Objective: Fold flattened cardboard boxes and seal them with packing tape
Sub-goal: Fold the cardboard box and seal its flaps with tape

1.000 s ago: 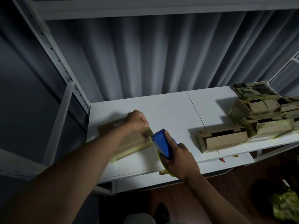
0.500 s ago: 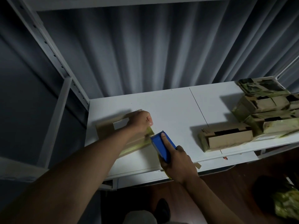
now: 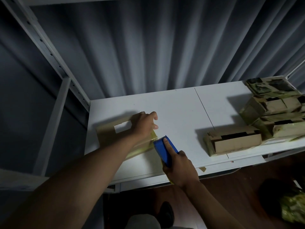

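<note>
A brown cardboard box (image 3: 112,134) with a rectangular cut-out lies on the left part of the white shelf (image 3: 178,113). Yellowish tape runs along its near right edge. My left hand (image 3: 145,124) rests on the box's right end, fingers bent over its far edge. My right hand (image 3: 179,167) grips a blue tape dispenser (image 3: 165,149), index finger laid along its top. The dispenser's toothed end sits at the box's right corner.
A taped box (image 3: 234,142) lies right of centre near the shelf's front edge. A stack of several taped boxes (image 3: 277,113) fills the right end. A white perforated upright (image 3: 49,53) stands at the left. Grey curtain behind. Dark floor below, a crumpled yellow-green heap (image 3: 293,209) at lower right.
My left hand has slid toward the box's far right edge and its fingers have spread. The dispenser has stayed at the box's right corner. The view has shifted slightly left.
</note>
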